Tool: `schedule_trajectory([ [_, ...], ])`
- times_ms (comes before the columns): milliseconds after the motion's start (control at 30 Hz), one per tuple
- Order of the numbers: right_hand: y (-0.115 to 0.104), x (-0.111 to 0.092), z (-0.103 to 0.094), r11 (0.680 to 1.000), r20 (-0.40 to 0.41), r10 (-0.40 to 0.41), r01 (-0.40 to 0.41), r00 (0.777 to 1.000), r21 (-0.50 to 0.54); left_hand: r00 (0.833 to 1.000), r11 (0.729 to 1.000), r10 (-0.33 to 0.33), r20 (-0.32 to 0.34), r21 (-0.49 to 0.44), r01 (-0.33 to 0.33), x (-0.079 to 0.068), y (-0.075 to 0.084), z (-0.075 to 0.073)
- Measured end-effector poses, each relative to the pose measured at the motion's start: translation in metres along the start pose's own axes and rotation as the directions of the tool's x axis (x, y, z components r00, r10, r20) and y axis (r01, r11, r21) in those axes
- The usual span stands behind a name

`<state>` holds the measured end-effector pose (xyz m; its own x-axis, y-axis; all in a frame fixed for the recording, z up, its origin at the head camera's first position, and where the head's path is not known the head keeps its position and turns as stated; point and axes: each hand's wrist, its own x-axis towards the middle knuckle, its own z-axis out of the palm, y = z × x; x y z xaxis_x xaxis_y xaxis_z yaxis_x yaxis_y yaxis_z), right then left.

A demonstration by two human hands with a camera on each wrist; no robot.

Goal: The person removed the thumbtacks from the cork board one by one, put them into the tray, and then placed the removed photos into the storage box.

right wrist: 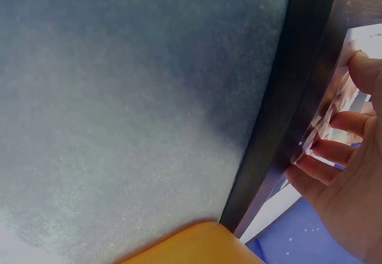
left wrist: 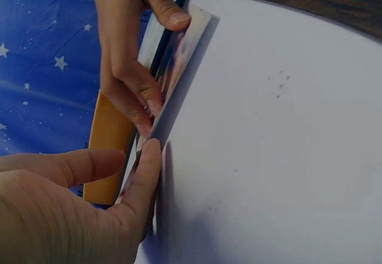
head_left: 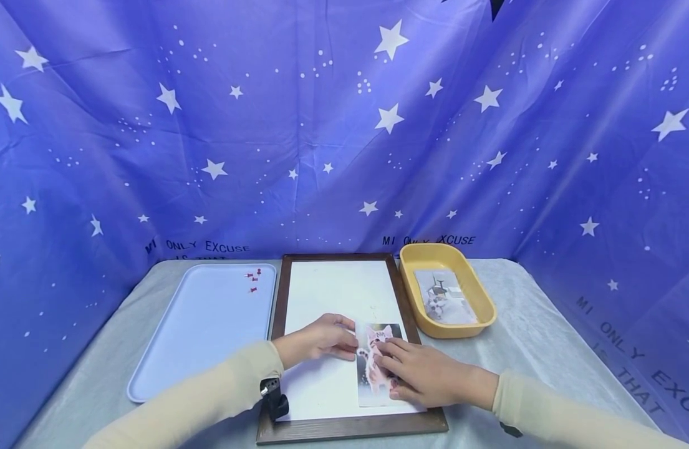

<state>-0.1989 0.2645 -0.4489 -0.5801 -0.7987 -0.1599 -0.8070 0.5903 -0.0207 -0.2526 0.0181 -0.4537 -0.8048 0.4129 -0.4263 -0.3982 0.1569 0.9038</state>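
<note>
A kitten photo lies over the lower right part of a white board with a brown wooden frame. My right hand rests its spread fingertips on the picture side, the thumb near the lower end. At the photo's left edge is my left hand, its index finger straight along that edge. In the left wrist view, the left thumb stands apart from the index finger, and a shadow runs beside the photo's edge. The right wrist view shows the right fingers over the photo, near the frame.
Left of the board lies a light blue tray with several red pushpins at its far right corner. A yellow basin on the right holds another photo. Behind the grey-covered table hangs a blue star-patterned curtain.
</note>
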Motion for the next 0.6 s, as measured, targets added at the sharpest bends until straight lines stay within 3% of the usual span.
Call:
schedule_trajectory([
  [600,0.002,0.000,-0.003,0.998,-0.017,0.025,-0.024,1.000,0.055,0.994,0.996,0.081,-0.075,0.043,-0.078,-0.004,-0.008,0.012],
])
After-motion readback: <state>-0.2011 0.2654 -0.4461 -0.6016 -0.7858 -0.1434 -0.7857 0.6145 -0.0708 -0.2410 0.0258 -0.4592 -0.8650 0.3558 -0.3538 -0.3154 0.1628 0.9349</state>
